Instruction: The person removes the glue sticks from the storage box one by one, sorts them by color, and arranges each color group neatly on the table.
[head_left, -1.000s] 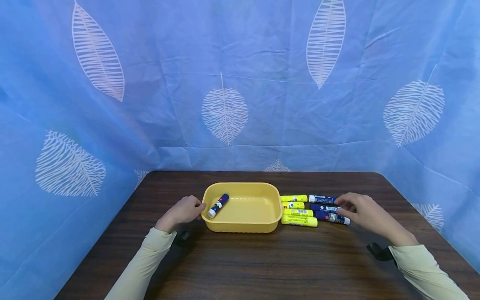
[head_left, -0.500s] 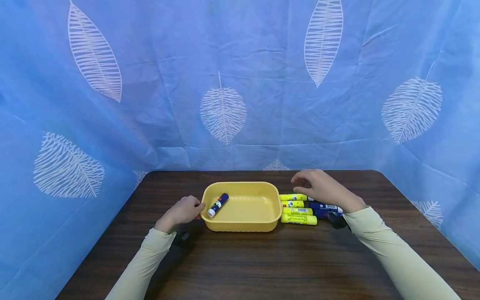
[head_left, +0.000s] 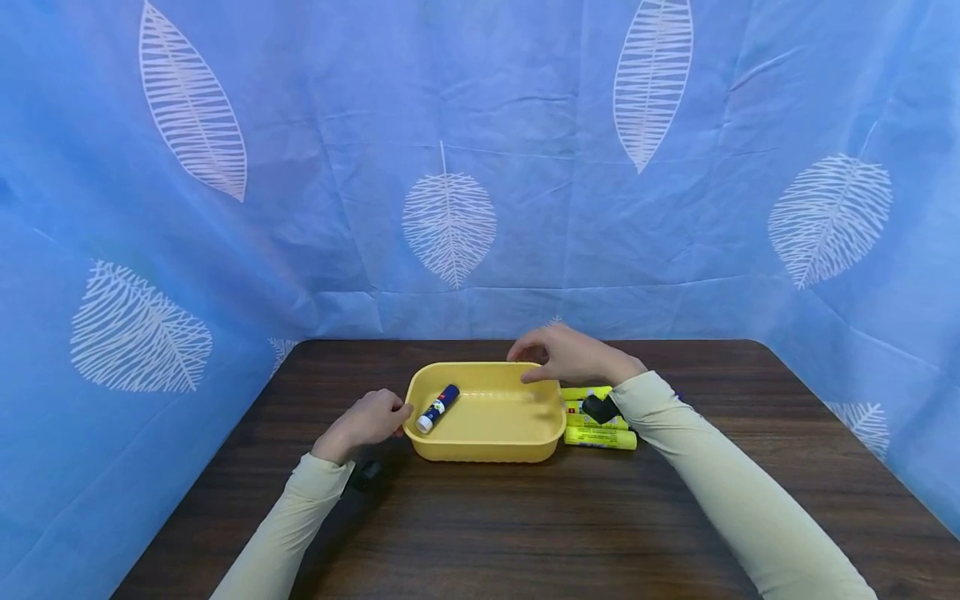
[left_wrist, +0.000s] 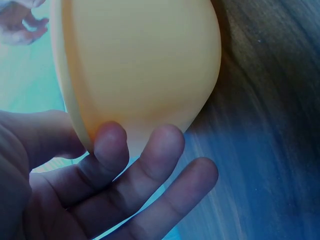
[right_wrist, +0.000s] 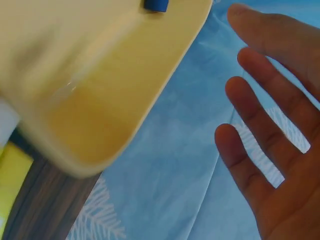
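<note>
My left hand [head_left: 365, 423] pinches the left rim of a yellow plastic tray [head_left: 498, 421]. In the left wrist view the thumb is on the inner side of the tray wall [left_wrist: 145, 60] and curled fingers [left_wrist: 165, 145] lie against the outside. A dark blue glue stick [head_left: 438, 408] with a white end lies slanted in the tray's left part. Over the tray's far right corner hovers my right hand [head_left: 573, 356], its fingers loosely bent and apart. The right wrist view shows nothing between those fingers [right_wrist: 245, 100].
Several yellow glue sticks [head_left: 600, 438] lie side by side against the tray's right wall. The right sleeve [head_left: 712, 467] hides most of the dark blue ones beyond them. A blue leaf-print cloth [head_left: 450, 208] hangs behind the dark wooden table [head_left: 480, 533].
My right hand has moved left, from the blue glue sticks on the right, over the yellow ones, to the tray's far right corner. The left hand and tray have stayed put.
</note>
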